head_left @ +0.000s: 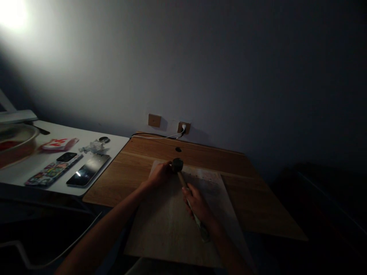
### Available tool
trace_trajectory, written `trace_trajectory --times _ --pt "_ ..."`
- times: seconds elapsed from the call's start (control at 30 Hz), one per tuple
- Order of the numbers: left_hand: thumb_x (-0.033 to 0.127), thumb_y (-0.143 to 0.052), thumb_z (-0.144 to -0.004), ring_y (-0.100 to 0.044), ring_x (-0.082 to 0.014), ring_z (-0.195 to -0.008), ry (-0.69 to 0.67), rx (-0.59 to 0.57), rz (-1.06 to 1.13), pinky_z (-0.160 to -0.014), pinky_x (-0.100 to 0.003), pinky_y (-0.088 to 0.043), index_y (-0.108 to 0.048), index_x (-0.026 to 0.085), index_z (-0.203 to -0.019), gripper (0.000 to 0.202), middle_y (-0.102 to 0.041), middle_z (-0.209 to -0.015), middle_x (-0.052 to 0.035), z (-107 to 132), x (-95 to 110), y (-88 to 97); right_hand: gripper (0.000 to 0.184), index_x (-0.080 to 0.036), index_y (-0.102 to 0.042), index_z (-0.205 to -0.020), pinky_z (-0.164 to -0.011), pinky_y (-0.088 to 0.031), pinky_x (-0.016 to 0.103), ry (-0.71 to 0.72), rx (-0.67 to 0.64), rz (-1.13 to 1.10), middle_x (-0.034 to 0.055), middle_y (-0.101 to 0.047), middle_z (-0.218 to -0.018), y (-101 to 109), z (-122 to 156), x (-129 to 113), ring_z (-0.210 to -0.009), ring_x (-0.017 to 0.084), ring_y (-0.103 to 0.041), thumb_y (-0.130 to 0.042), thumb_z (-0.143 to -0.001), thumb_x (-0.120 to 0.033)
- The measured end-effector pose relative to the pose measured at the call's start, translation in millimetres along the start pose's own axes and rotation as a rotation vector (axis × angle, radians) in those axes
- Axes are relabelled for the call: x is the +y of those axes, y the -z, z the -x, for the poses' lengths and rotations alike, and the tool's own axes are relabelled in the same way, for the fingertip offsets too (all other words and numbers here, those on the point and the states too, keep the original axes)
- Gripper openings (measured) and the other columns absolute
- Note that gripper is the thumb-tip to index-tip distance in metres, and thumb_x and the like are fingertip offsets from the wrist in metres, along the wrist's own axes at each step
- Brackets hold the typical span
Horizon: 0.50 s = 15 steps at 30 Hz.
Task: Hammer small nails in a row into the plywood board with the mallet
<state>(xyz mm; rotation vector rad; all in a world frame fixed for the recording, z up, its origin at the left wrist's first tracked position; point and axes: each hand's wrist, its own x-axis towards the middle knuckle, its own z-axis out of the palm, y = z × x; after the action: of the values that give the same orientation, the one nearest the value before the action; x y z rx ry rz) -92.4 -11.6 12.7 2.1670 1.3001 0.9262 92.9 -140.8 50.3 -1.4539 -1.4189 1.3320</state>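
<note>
My right hand (196,204) is wrapped round the pale handle of a hammer (183,181), whose dark, blunt head points away from me. Close to the left side of that head is my left hand (161,173), its fingers drawn together near the far edge of a board. Whatever those fingertips hold, if anything, is hidden by shadow and the hammer head. The pale wooden board (163,225) lies under both hands and reaches over the table's near edge. Several small dark points, perhaps nails (203,177), stand in a row along its far side, right of the hammer head.
The wooden table (243,194) meets the wall behind. A white plug sits in a wall socket (184,127), its cable running left. On the white table (61,128) at left lie a phone (88,170), a patterned phone case (53,172), crumpled plastic (93,147) and a bowl (20,145).
</note>
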Motion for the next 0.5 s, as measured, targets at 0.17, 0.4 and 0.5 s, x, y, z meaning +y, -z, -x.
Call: trace_trajectory --times 0.17,0.4,0.5 --pt "0.015 -0.065 -0.075 -0.071 -0.0214 -0.081 0.009 -0.007 0.0 -0.068 -0.024 -0.051 -0.065 0.017 -0.117 0.042 -0.076 -0.09 -0.0053 0.7 0.9 -0.3 0.037 -0.022 -0.046 -0.088 -0.027 -0.029 0.014 -0.007 0.022 0.01 -0.0101 -0.045 -0.064 -2.8 -1.2 4.0 -0.035 0.003 -0.038 -0.044 -0.091 -0.059" --pt "0.013 -0.064 -0.074 -0.068 -0.0172 -0.081 -0.053 -0.004 -0.011 -0.072 -0.025 -0.052 -0.063 0.018 -0.116 0.042 -0.072 -0.094 -0.0045 3.4 -0.6 1.8 0.042 -0.022 -0.049 -0.094 -0.027 -0.027 0.014 -0.055 0.069 -0.025 -0.0101 -0.045 -0.064 17.3 17.0 5.6 -0.034 0.004 -0.036 -0.048 -0.087 -0.063" --pt "0.02 -0.065 -0.08 -0.065 -0.019 -0.093 -0.215 0.035 -0.135 -0.082 -0.029 -0.051 -0.063 0.018 -0.115 0.035 -0.067 -0.106 -0.0077 16.4 19.6 5.5 0.044 -0.023 -0.05 -0.094 -0.028 -0.028 0.015 -0.097 0.131 -0.019 -0.0093 -0.046 -0.064 39.6 40.0 12.1 -0.035 0.004 -0.036 -0.049 -0.086 -0.066"
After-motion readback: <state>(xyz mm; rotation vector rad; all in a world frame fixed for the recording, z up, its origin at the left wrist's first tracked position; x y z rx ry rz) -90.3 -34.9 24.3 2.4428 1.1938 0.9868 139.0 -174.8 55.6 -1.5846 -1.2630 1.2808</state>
